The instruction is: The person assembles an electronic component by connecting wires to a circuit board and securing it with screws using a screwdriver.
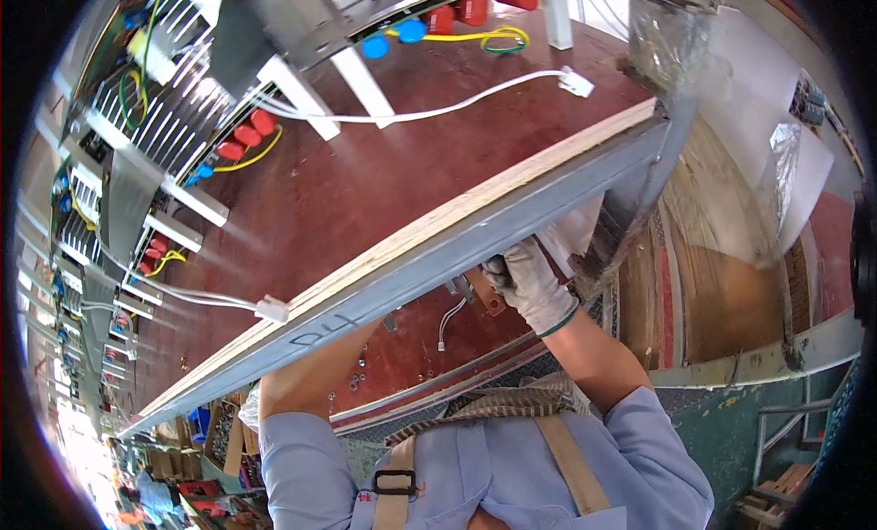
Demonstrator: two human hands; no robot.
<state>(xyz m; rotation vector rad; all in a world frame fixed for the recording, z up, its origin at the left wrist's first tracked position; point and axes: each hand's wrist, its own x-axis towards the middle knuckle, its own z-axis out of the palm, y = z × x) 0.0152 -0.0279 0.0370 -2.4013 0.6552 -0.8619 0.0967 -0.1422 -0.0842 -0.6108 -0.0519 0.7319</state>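
Note:
My right hand [528, 288], in a pale glove with dark fingertips, reaches under the front edge of the workbench [475, 224]. Its fingers are curled in beside a brown metal piece [486, 291] with a hole. What they hold, if anything, is hidden. My left forearm [315, 370] goes under the same edge, and the bench hides that hand. On the reddish lower shelf [429, 343] lie a short white cable [444, 327] and several small nuts [357, 379].
Slatted metal units [187, 78] with white legs, red and blue caps and yellow wires stand on the red benchtop [411, 164]. A white connector [272, 309] hangs at its edge. A plastic-wrapped post [671, 37] rises at the far right corner. Crates [219, 434] stand lower left.

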